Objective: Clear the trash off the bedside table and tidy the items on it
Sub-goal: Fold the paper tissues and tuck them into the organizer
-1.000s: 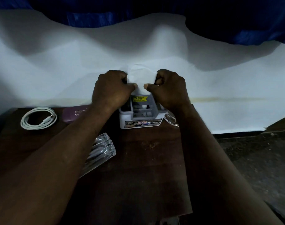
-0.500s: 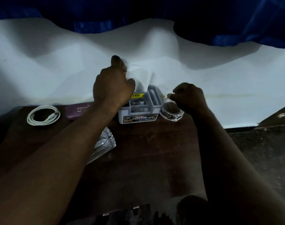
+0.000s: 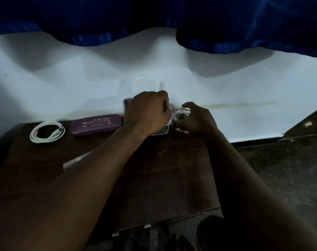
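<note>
On the dark wooden bedside table (image 3: 172, 169), my left hand (image 3: 146, 113) lies curled over a grey organiser box (image 3: 127, 103) at the back edge. A scrap of white tissue (image 3: 170, 108) shows at its fingers; the rest is hidden. Just right of the box, my right hand (image 3: 197, 118) grips a small clear glass (image 3: 181, 115). A coiled white cable (image 3: 47, 132) and a purple spectacle case (image 3: 96, 124) lie at the back left. A clear plastic wrapper (image 3: 76, 161) pokes out from under my left forearm.
Behind the table runs a bed with a white sheet (image 3: 226, 84) and a dark blue blanket (image 3: 244, 24) on top. To the right of the table is dark speckled floor (image 3: 289, 169).
My left hand came down with the tissue from above the box onto it. My right hand left the tissue and closed around the glass. The spectacle case is uncovered.
</note>
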The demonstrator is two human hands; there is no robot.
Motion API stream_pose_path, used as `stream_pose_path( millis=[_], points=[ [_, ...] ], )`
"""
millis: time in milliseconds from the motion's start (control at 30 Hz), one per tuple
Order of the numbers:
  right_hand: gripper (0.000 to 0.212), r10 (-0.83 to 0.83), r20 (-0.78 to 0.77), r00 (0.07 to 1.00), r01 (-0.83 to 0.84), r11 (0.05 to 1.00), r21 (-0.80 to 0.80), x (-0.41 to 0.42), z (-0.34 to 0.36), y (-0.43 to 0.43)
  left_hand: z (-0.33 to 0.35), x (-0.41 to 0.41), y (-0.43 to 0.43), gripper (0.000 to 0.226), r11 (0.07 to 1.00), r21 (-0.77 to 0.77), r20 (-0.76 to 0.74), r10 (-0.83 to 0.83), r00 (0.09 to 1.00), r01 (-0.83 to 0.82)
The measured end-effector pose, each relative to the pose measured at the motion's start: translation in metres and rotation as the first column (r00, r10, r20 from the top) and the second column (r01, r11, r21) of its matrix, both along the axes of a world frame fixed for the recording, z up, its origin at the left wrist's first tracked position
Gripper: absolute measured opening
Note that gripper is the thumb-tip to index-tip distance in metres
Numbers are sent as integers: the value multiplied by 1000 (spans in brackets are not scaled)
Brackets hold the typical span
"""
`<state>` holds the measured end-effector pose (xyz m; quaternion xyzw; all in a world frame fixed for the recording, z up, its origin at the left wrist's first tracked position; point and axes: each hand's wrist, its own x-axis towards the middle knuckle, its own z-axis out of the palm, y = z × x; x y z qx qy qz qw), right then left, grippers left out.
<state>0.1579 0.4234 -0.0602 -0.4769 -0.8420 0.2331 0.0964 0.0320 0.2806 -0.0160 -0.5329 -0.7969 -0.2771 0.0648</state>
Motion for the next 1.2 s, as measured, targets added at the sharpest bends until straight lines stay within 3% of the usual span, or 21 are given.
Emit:
stream_pose_path(
  millis=[67,133,167,233,300,400,567,700,1000,1200],
  points=[
    [56,-152,-225,962,110,976,-189,0,6,4,-1,-2,0,13,1000,-11,14,-10,1000,10],
    [53,-377,-416,828,103,831,-547,2,12,13,-2,-4,1,15,1000,-11,19,-20,1000,20],
    [55,-496,-437,750,20,678,-735,4,16,14,-2,-3,1,15,1000,-7,16,-24,1000,24],
    [59,-643,-370,670,-109,408,-906,11,23,14,-3,-1,2,15,1000,-8,11,-25,1000,26],
    [56,-675,-327,662,-124,331,-935,16,21,12,-5,2,2,16,1000,-16,6,-25,1000,25],
    [49,-670,-357,651,-113,380,-918,9,15,8,-12,1,3,17,998,-26,1,-58,998,58],
    [32,-610,-347,712,140,607,-782,-5,6,4,-13,-3,2,23,997,-58,14,-59,998,60],
    [35,-446,-147,883,377,860,-343,3,-6,5,-11,0,-2,20,995,-88,25,-45,999,47],
    [32,-438,-118,891,410,889,-205,16,-1,8,-4,8,-19,28,989,-114,-38,-101,994,96],
    [55,-405,-93,909,400,914,-70,20,29,-12,9,17,-44,43,987,-134,-61,-92,994,83]
  ],
)
